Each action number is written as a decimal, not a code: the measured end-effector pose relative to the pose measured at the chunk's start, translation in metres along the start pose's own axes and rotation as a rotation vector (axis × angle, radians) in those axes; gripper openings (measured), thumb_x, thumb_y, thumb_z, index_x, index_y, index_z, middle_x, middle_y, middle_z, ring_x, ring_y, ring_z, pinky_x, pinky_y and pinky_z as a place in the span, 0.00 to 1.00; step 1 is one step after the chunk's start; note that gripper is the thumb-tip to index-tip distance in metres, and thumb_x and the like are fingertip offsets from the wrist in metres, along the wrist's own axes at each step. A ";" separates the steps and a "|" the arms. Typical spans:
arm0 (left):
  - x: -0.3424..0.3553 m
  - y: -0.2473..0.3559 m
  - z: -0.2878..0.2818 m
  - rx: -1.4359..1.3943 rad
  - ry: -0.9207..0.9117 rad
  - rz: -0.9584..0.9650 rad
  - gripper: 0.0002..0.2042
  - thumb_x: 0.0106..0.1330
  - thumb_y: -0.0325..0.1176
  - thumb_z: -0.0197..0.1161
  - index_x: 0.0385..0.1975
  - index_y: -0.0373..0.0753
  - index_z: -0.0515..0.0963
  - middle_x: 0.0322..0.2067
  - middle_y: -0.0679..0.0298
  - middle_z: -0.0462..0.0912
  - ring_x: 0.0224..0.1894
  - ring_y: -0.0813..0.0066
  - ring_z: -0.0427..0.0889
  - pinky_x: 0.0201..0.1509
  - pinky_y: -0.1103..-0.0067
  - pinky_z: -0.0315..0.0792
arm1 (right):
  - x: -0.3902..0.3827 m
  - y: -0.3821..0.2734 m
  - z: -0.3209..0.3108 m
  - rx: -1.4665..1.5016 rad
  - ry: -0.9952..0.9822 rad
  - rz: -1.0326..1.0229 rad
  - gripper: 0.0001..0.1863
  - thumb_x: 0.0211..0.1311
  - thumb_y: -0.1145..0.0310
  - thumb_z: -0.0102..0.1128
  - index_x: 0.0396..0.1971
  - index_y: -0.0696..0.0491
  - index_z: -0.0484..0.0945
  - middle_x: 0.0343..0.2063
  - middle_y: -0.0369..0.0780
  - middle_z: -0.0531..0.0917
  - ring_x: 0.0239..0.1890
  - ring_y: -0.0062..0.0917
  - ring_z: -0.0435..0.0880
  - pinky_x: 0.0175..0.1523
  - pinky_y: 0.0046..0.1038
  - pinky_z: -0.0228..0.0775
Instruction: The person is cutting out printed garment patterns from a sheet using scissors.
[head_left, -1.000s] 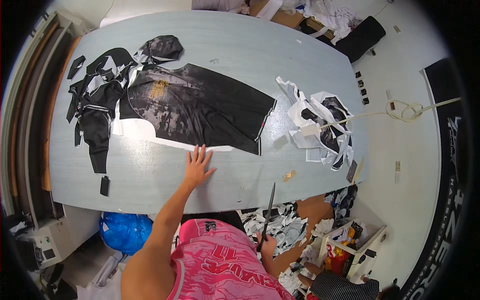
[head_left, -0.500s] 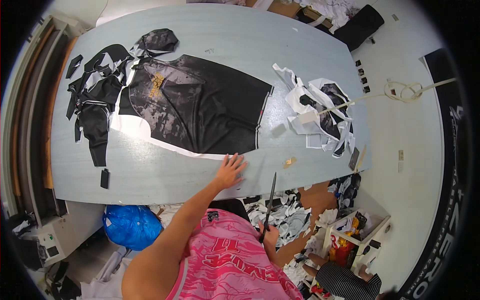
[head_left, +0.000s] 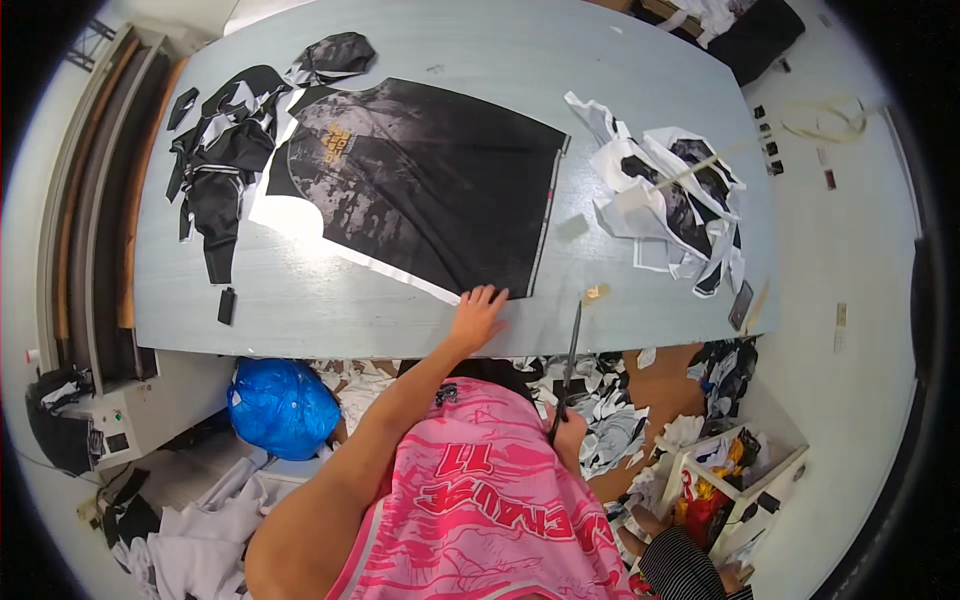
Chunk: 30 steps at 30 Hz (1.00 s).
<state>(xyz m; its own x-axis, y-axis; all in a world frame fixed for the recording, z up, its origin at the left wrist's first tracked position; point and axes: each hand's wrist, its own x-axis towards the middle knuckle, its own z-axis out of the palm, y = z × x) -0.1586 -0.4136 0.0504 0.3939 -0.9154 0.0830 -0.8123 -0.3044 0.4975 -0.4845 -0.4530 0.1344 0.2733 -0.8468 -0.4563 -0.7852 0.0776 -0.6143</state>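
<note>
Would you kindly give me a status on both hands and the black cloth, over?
Left hand open at near edge of black cloth. Right hand holds scissors, blades off cloth. Cloth spread on table; fabric bundle apart, to its right.

Your left hand (head_left: 478, 318) lies on the near edge of the black cloth (head_left: 430, 185), by its right corner. Your right hand (head_left: 570, 432) grips scissors (head_left: 572, 350) pointing away from you. Crumpled pieces (head_left: 655, 212) lie to the right on the table (head_left: 640, 325).
</note>
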 end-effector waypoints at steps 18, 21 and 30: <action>0.064 -0.025 0.032 -0.026 -0.158 0.008 0.11 0.63 0.41 0.70 0.37 0.42 0.83 0.39 0.57 0.80 0.46 0.55 0.81 0.45 0.58 0.76 | 0.051 0.070 -0.077 0.001 0.059 -0.156 0.31 0.59 0.45 0.75 0.21 0.63 0.79 0.13 0.49 0.74 0.17 0.33 0.66 0.27 0.39 0.62; 0.074 -0.042 0.031 -0.026 -0.088 -0.089 0.10 0.66 0.40 0.68 0.37 0.40 0.82 0.39 0.57 0.81 0.45 0.54 0.82 0.45 0.57 0.76 | 0.060 0.073 -0.077 0.058 0.055 -0.120 0.31 0.59 0.46 0.75 0.22 0.63 0.80 0.14 0.49 0.73 0.18 0.30 0.65 0.28 0.39 0.63; 0.070 -0.010 0.029 0.017 -0.094 0.157 0.09 0.61 0.38 0.72 0.34 0.42 0.82 0.39 0.57 0.79 0.46 0.52 0.81 0.46 0.59 0.76 | 0.060 0.074 -0.078 0.041 0.079 -0.003 0.29 0.61 0.52 0.76 0.16 0.60 0.76 0.11 0.36 0.72 0.18 0.17 0.66 0.25 0.30 0.59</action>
<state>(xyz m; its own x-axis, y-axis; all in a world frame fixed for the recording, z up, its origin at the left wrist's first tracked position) -0.1355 -0.4820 0.0263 0.2208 -0.9723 0.0772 -0.8680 -0.1598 0.4702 -0.5700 -0.5397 0.1116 0.2302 -0.8856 -0.4033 -0.7608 0.0947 -0.6421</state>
